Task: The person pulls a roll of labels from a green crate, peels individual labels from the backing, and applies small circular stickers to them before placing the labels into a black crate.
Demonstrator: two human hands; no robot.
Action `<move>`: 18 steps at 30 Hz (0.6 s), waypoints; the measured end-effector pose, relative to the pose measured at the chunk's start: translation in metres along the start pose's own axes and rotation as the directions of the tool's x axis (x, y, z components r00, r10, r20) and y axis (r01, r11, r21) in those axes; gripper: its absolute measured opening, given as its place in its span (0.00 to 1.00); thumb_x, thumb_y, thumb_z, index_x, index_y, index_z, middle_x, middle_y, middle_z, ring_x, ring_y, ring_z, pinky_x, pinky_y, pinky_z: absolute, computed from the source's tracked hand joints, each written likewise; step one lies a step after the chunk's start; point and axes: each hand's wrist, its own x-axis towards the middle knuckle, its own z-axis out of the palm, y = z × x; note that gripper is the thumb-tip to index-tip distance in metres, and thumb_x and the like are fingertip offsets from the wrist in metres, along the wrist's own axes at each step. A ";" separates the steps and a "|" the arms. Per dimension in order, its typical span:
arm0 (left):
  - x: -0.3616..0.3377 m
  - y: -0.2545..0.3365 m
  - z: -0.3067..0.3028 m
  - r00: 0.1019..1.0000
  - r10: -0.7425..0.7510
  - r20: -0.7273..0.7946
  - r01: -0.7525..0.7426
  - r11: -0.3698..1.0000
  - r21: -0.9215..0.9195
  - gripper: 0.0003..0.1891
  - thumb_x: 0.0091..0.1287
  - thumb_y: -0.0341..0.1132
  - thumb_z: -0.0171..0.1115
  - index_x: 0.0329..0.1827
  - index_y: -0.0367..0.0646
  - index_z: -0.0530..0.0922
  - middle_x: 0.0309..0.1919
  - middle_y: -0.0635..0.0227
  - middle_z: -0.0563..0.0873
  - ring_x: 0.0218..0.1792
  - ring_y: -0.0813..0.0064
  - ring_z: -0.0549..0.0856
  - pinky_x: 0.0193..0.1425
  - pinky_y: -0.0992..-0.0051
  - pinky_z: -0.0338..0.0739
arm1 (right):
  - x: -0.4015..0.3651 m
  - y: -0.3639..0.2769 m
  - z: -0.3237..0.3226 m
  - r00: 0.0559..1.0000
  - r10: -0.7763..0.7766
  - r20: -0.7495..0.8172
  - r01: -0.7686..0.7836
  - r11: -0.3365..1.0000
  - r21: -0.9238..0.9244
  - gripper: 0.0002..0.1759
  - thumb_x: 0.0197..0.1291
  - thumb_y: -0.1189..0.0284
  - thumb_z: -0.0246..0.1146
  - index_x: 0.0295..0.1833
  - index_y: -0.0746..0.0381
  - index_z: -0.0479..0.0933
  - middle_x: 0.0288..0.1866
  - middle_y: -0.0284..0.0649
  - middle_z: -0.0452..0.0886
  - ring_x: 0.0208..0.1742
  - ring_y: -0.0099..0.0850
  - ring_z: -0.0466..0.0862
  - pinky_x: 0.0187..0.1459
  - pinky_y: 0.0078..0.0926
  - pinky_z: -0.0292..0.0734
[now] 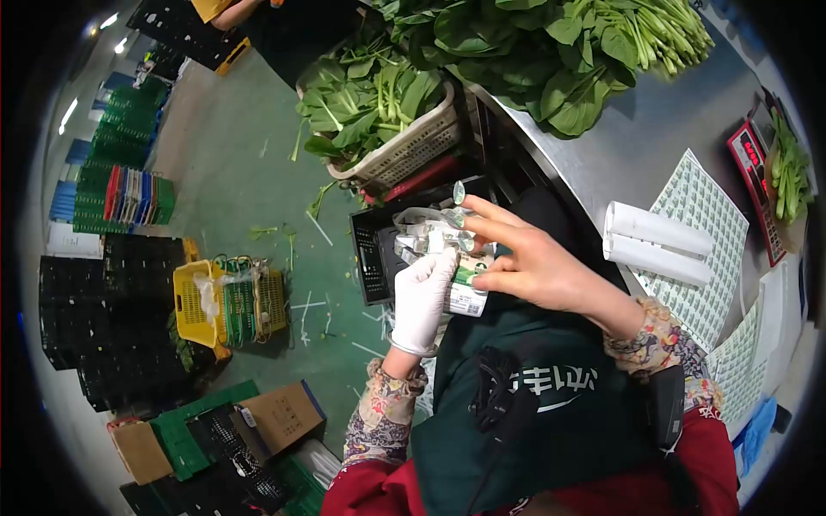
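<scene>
My left hand, in a white glove, is closed on a printed clear plastic bag with a green and white label. Small oval stickers cling to the fingertips of my bare right hand. Its fingers are spread, and the lowest fingertip lies right at the bag's edge. Both hands are in front of my dark green apron. Behind them is a black crate with more clear plastic in it.
Leafy greens lie on the metal table. Sticker sheets, a curled white sheet and a red scale bearing greens are at right. A crate of greens stands ahead; a yellow basket is on the floor.
</scene>
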 end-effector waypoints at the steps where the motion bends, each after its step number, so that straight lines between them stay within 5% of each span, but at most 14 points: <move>1: 0.001 -0.002 0.001 0.999 0.032 -0.007 -0.032 0.997 0.067 0.12 0.69 0.35 0.56 0.41 0.33 0.81 0.31 0.73 0.83 0.28 0.89 0.78 0.31 0.85 0.74 | 0.001 0.000 0.002 0.999 -0.022 -0.034 0.019 0.998 -0.066 0.35 0.50 0.83 0.65 0.66 0.66 0.63 0.74 0.46 0.51 0.56 0.28 0.72 0.46 0.22 0.77; 4: -0.002 0.001 0.008 0.999 0.044 0.010 -0.045 0.990 0.136 0.11 0.70 0.35 0.55 0.41 0.35 0.81 0.30 0.74 0.83 0.28 0.89 0.77 0.32 0.85 0.73 | -0.002 0.003 0.006 0.994 -0.016 -0.113 -0.014 0.966 -0.258 0.40 0.47 0.81 0.68 0.68 0.64 0.60 0.74 0.48 0.51 0.53 0.30 0.73 0.45 0.24 0.78; 9: 0.000 0.007 0.013 0.992 0.056 0.110 -0.051 0.998 -0.047 0.12 0.69 0.33 0.54 0.48 0.35 0.79 0.38 0.71 0.84 0.38 0.85 0.80 0.44 0.82 0.76 | 0.003 0.003 0.001 0.927 -0.080 -0.367 0.057 0.996 -0.072 0.44 0.46 0.84 0.66 0.71 0.61 0.57 0.74 0.42 0.52 0.51 0.25 0.70 0.42 0.20 0.79; 11: 0.006 -0.016 -0.013 0.972 0.062 0.226 -0.124 0.954 0.272 0.12 0.69 0.33 0.55 0.49 0.34 0.79 0.39 0.69 0.84 0.38 0.83 0.81 0.44 0.81 0.76 | 0.013 0.009 -0.013 0.886 -0.089 -0.456 0.150 0.984 0.098 0.45 0.47 0.85 0.64 0.72 0.62 0.54 0.73 0.41 0.53 0.52 0.25 0.70 0.43 0.20 0.78; 12: 0.006 -0.025 -0.018 0.981 -0.012 0.194 -0.034 0.972 0.232 0.12 0.69 0.33 0.56 0.49 0.34 0.79 0.39 0.68 0.84 0.37 0.83 0.81 0.43 0.81 0.77 | 0.014 0.003 -0.021 0.900 -0.004 -0.436 0.115 0.967 0.228 0.45 0.49 0.84 0.63 0.73 0.64 0.51 0.72 0.42 0.55 0.52 0.26 0.70 0.44 0.19 0.77; 13: 0.004 -0.030 -0.021 0.983 -0.089 0.162 0.058 0.980 0.188 0.13 0.68 0.33 0.56 0.48 0.33 0.79 0.38 0.68 0.84 0.36 0.83 0.82 0.42 0.80 0.77 | 0.019 0.017 -0.027 0.867 -0.075 -0.493 0.157 0.979 0.127 0.45 0.50 0.83 0.63 0.73 0.64 0.49 0.70 0.43 0.59 0.48 0.24 0.73 0.44 0.18 0.76; 14: 0.001 -0.025 -0.017 0.985 -0.149 0.085 0.144 0.988 0.063 0.13 0.69 0.34 0.56 0.47 0.32 0.79 0.37 0.68 0.84 0.35 0.83 0.82 0.39 0.81 0.78 | 0.015 0.016 -0.027 0.892 0.024 -0.451 0.047 0.988 0.145 0.44 0.51 0.83 0.63 0.73 0.64 0.49 0.69 0.43 0.60 0.43 0.23 0.75 0.42 0.18 0.76; 18: 0.006 -0.022 -0.016 0.999 -0.051 0.013 0.051 0.999 0.010 0.13 0.69 0.35 0.55 0.46 0.33 0.79 0.35 0.69 0.84 0.32 0.85 0.81 0.35 0.82 0.78 | -0.005 0.008 0.004 0.988 0.065 -0.140 -0.042 0.986 0.159 0.49 0.54 0.82 0.62 0.75 0.63 0.38 0.68 0.48 0.60 0.37 0.21 0.77 0.35 0.18 0.76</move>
